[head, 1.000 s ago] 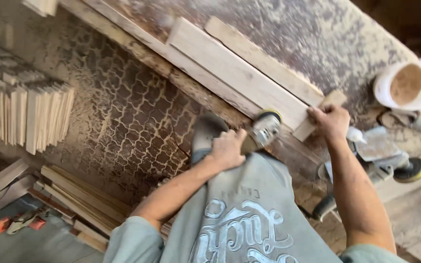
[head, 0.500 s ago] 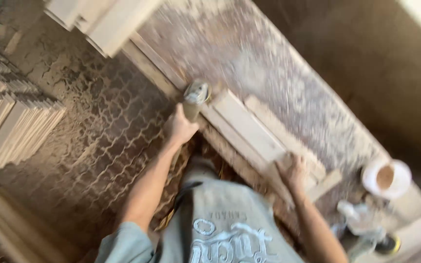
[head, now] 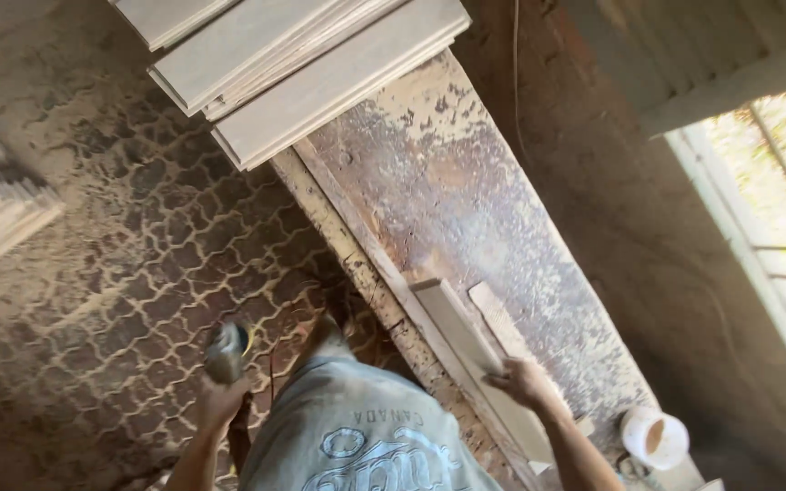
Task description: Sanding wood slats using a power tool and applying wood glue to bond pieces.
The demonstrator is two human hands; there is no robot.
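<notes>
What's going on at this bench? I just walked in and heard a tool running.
A person stands at a long, dusty workbench. Their right hand presses down on a pale wooden board lying along the bench's near edge, with a second strip beside it. Their left hand holds a small power grinder away from the bench, over the sawdust-covered patterned floor. A stack of boards sits at the bench's far end, and a white tub stands near the right hand.
</notes>
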